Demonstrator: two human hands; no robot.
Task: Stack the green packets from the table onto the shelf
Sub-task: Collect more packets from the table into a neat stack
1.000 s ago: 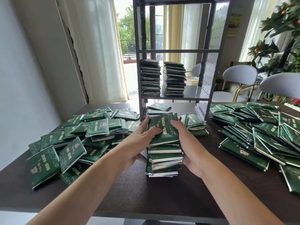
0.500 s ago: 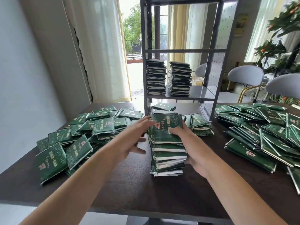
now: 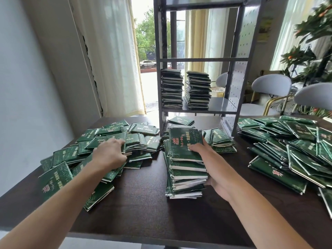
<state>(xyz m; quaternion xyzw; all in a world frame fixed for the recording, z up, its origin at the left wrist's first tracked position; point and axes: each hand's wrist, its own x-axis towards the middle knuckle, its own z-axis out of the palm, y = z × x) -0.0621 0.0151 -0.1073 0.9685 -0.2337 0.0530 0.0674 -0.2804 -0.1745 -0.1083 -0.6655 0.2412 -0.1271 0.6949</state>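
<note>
A tall stack of green packets (image 3: pixel 185 169) stands on the dark table (image 3: pixel 143 203) in front of me. My right hand (image 3: pixel 213 169) grips its right side, thumb on the top packet and fingers curled at the lower edge. My left hand (image 3: pixel 110 153) reaches into the loose pile of green packets (image 3: pixel 111 132) on the left and pinches a packet there between fingers and thumb. The grey metal shelf (image 3: pixel 221 105) stands at the table's far side with two packet stacks (image 3: pixel 171 88) (image 3: pixel 198 90) on its lower board.
Another large heap of green packets (image 3: pixel 291 141) covers the table's right side. A few packets (image 3: pixel 181 120) lie under the shelf. Two grey chairs (image 3: pixel 271 85) and a potted plant (image 3: pixel 314 33) stand behind on the right; white curtains hang on the left.
My left hand has left the stack and moved left into the loose pile, taking hold of a packet. My right hand stays on the stack, which has not moved.
</note>
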